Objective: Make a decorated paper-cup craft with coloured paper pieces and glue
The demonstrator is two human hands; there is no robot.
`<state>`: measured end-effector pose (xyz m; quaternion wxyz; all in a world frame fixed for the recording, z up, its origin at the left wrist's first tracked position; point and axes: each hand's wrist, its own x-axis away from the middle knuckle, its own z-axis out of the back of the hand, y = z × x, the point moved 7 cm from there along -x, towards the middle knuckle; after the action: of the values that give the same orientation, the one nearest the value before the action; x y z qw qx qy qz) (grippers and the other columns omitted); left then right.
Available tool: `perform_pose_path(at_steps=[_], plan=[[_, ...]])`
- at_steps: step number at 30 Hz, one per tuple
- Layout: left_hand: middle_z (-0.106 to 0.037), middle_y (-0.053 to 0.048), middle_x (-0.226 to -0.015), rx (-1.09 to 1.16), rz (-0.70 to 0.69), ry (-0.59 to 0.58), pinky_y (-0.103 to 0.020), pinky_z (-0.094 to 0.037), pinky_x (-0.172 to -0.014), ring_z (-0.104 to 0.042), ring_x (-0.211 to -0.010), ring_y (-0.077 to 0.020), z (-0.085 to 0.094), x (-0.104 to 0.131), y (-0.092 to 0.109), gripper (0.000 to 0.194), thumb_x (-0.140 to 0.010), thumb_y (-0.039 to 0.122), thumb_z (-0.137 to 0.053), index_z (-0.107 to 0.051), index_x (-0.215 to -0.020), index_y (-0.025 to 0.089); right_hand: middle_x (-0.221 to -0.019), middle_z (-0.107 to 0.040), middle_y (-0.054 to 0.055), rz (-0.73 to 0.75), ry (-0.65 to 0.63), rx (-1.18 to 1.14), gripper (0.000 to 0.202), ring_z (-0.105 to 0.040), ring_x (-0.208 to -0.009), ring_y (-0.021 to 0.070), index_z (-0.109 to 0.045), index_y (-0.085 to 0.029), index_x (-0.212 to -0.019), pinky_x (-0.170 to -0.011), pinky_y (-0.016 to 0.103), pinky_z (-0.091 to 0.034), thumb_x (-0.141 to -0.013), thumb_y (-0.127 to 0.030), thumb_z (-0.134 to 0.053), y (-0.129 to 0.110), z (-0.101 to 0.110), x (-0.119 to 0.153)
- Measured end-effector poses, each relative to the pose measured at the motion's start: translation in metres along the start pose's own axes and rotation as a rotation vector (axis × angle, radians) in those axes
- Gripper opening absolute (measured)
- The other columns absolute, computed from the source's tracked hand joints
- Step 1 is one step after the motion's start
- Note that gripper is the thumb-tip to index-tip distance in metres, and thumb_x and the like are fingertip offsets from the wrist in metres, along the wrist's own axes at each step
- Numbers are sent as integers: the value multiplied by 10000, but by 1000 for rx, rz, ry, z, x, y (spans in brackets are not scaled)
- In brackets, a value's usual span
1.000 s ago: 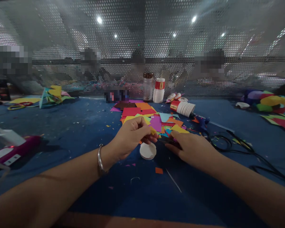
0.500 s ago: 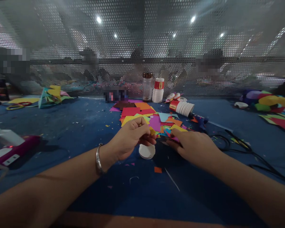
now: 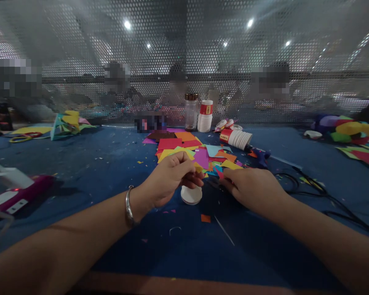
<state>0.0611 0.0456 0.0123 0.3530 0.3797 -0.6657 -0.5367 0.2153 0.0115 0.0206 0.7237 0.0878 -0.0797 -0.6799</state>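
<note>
My left hand (image 3: 178, 175) is closed in a pinch on a small yellow paper piece (image 3: 198, 167), which shows at the fingertips. Just below it a shallow white paper cup piece (image 3: 192, 196) rests on the blue table. My right hand (image 3: 254, 186) lies low over the table to the right, thumb and fingers drawn together beside a pink paper scrap (image 3: 219, 173). A dark, blurred object (image 3: 214, 183) lies by those fingertips; whether they grip it or anything else is hidden. Coloured paper sheets (image 3: 169, 144) are heaped beyond both hands.
A glue gun (image 3: 259, 155) with a black cable (image 3: 320, 189) lies right of the paper. Stacked paper cups (image 3: 205, 122), tipped cups (image 3: 238, 139) and a glass bottle (image 3: 191, 114) are behind. A power strip (image 3: 30, 192) sits left. An orange scrap (image 3: 206, 218) lies in front.
My right hand has shifted slightly, its fingertips drawing a little closer together and rightward. My left hand keeps its pinch on the yellow paper piece. The whole view has moved very slightly.
</note>
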Motion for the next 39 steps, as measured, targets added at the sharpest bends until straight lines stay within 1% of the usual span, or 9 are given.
perform_pose_path(at_steps=[3,5,10,15,21,26,33,37,39], plan=[[-680,15,-641,-13,0,-7,-188,-409,-483,-650,-519,-99,1,-1,0,144,-761,130,-558,-444,-697,189,-787,-739,106,-11,60,-41,325,-678,-706,248,-677,-199,-925,-522,301,-194,-985,-339,-390,1,5,1],[-689,10,-645,-29,5,-29,-180,-423,-481,-654,-519,-99,0,-1,-1,144,-755,125,-564,-447,-701,189,-746,-720,80,21,138,-149,289,-645,-651,215,-660,-197,-940,-533,287,-236,-973,-330,-405,1,9,2],[-681,1,-609,-136,-1,-98,-185,-465,-482,-656,-507,-108,-7,1,-5,159,-769,136,-588,-454,-705,192,-677,-664,17,256,248,-603,251,-533,-546,137,-634,-194,-911,-551,249,-337,-953,-347,-439,-10,17,9],[-683,12,-624,-170,-43,-114,-194,-487,-493,-661,-511,-107,-10,1,-5,121,-767,112,-568,-483,-738,194,-654,-627,-8,384,299,-789,261,-475,-498,110,-662,-199,-921,-508,233,-326,-959,-348,-452,-18,18,13],[-684,11,-636,-139,-46,-121,-187,-494,-506,-668,-531,-106,-10,0,-5,130,-767,133,-594,-480,-740,189,-649,-625,-18,362,260,-906,230,-535,-511,111,-665,-204,-936,-518,227,-380,-939,-312,-463,-18,13,11],[-668,19,-611,-160,-49,-112,-191,-495,-504,-660,-514,-105,-10,0,-4,138,-768,117,-592,-478,-735,189,-630,-621,-27,342,265,-939,204,-532,-494,102,-667,-201,-927,-508,224,-381,-929,-300,-489,-17,15,12],[-662,15,-597,-168,-45,-144,-205,-482,-501,-645,-507,-114,-15,3,-4,121,-748,128,-592,-487,-738,187,-589,-581,-32,318,272,-973,189,-502,-479,97,-646,-196,-794,-489,218,-369,-865,-281,-493,-18,20,13],[-676,9,-615,-269,-34,-172,-218,-488,-503,-641,-510,-122,-14,2,-3,90,-766,144,-583,-508,-760,193,-560,-538,-43,275,251,-976,175,-464,-458,94,-608,-200,-749,-477,220,-343,-839,-292,-489,-16,20,12],[-690,1,-657,-363,-67,-173,-217,-487,-506,-633,-525,-119,-8,0,1,59,-768,144,-585,-559,-800,187,-548,-516,-48,250,245,-963,168,-445,-457,94,-590,-200,-729,-476,221,-331,-829,-279,-481,-14,20,10]])
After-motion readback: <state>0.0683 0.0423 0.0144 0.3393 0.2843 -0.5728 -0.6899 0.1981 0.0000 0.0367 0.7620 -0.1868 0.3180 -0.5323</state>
